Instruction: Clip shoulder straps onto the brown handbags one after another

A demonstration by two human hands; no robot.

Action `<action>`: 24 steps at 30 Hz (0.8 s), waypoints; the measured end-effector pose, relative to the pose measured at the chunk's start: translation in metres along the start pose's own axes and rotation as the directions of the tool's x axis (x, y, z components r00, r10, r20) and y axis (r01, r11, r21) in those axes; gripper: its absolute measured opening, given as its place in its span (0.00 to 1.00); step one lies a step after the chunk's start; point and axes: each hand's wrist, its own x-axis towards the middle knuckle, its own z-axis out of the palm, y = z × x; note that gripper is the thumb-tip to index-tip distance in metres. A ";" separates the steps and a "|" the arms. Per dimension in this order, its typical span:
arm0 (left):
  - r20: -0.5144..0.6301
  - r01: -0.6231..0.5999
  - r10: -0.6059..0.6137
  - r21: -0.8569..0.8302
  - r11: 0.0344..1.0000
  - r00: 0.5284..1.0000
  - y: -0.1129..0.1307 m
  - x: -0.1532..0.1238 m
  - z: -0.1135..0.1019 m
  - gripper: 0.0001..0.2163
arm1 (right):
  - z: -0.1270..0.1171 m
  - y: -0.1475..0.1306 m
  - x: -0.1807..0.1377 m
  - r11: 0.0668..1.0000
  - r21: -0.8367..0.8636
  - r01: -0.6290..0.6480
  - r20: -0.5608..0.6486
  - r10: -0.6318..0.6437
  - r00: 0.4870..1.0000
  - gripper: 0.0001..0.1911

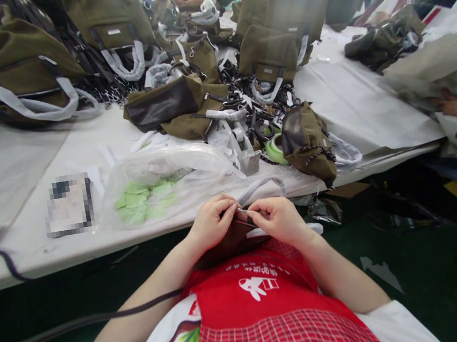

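In front of the red apron, my left hand (216, 222) and my right hand (278, 216) meet with their fingertips almost touching. Both are closed in a pinch on a small shiny metal fitting (241, 210), whose exact kind is too small to tell. Beneath them a dark brown bag (231, 241) rests at my lap, mostly hidden by hands and forearms. A wrapped handle (263, 184) loops up behind my fingers towards the table edge. Another white-wrapped strip (313, 229) sticks out under my right wrist.
On the white table (357, 104) lie a plastic bag with green slips (141, 199), a phone (69, 205), a tape dispenser (243, 148) and green tape (276, 149). Olive bags (270, 51) and black straps crowd the back. Another person's hand (456, 106) works at right.
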 end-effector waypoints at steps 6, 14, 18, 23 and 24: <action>0.013 0.019 -0.019 -0.018 1.000 1.000 0.005 0.001 0.001 0.12 | -0.002 -0.001 -0.004 1.000 -0.005 0.017 -0.014 -0.017 1.000 0.10; -0.078 0.047 -0.040 0.100 0.994 0.996 0.002 0.002 0.005 0.09 | -0.003 -0.011 -0.014 0.999 -0.010 0.030 -0.061 -0.031 0.998 0.10; -0.014 0.042 -0.042 0.008 0.999 0.999 0.000 0.003 0.001 0.11 | -0.004 -0.006 -0.009 1.000 0.018 0.011 -0.091 -0.009 0.996 0.10; -0.014 0.049 -0.049 0.029 0.998 0.999 0.005 0.003 0.000 0.10 | 0.000 -0.001 -0.003 1.000 -0.003 -0.016 -0.048 0.016 0.999 0.10; -0.015 0.050 -0.049 0.035 0.998 0.999 0.006 0.004 0.000 0.10 | 0.001 -0.001 -0.002 1.000 -0.008 -0.020 -0.040 0.020 0.999 0.10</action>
